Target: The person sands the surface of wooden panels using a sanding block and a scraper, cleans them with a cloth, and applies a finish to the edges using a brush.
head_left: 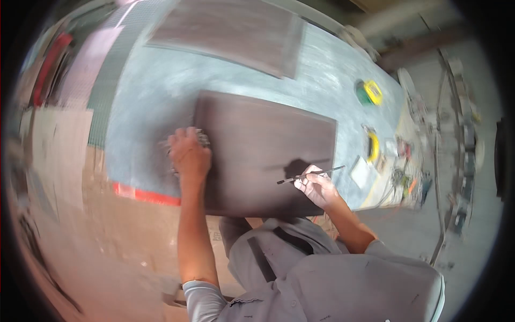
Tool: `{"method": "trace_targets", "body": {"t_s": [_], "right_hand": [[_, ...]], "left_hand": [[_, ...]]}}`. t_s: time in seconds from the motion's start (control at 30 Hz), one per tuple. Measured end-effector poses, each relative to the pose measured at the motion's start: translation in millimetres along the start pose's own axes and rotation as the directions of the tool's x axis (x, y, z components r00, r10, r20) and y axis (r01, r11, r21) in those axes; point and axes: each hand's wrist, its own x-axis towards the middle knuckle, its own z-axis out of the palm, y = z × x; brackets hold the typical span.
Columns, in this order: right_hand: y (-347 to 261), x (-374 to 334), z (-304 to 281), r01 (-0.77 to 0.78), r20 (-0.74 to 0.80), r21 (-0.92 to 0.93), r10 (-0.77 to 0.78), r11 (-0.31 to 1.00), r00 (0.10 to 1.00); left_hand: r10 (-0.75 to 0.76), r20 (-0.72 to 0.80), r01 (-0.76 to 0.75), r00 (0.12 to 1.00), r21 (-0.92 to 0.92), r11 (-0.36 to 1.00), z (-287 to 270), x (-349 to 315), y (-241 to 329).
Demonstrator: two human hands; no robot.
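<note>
Currently, both bare hands of the person are at a dark brown rectangular panel (252, 139), which lies on a pale blue worktop (145, 123) with its near edge close to the person's lap. The left hand (190, 153) is at the panel's left edge, fingers bent down over a crumpled grey wad (203, 138); part of the wad shows beyond the fingers, but motion blur hides its material and the exact contact with the panel. The right hand (316, 186) is over the panel's lower right part, thumb and fingers pinched narrow around a thin dark stick (288, 180) — held slantwise, one end pointing left over the panel, the other rising to the right past its right edge. A dark shadow of this hand falls on the panel, just beside it. A second brown panel (225, 32) lies farther back on the worktop, apart from the first. Right of the panels, a yellow and green tool (374, 92) rests toward the back, with a yellow ring-shaped item (375, 146) nearer the person and a pale square piece (362, 173) near that — details too blurred to confirm. A red strip (147, 195) marks the worktop's near left edge.
</note>
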Motion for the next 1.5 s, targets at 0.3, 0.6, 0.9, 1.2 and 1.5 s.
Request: {"method": "trace_targets", "body": {"t_s": [0.3, 0.6, 0.9, 1.2, 1.5], "right_hand": [[16.8, -101.6, -86.1, 0.275, -0.477, 0.179, -0.161, 0.945, 0.864], [64.6, -174.9, -88.8, 0.564, -0.682, 0.149, -0.329, 0.812, 0.653], [161.6, -193.4, -52.7, 0.593, -0.661, 0.304, -0.284, 0.746, 0.695], [181.6, -206.0, -46.2, 0.722, -0.831, 0.246, -0.243, 0.647, 0.500], [169.5, -176.8, -63.4, 0.913, -0.912, 0.317, -0.184, 0.256, 0.368]], "left_hand": [[-0.036, 0.022, 0.038, 0.999, -0.119, 0.992, 29.9, -9.8, -23.4], [-0.299, 0.528, 0.573, 0.795, -0.493, 0.654, -20.3, -231.3, -140.7], [-0.218, 0.774, 0.799, 0.595, -0.598, 0.056, -14.6, -120.2, -151.7], [-0.063, 0.774, 0.749, 0.630, -0.583, 0.315, -24.4, -107.4, -124.7], [0.109, 0.720, 0.293, 0.686, -0.410, 0.864, -62.1, -127.5, -136.3]]}}
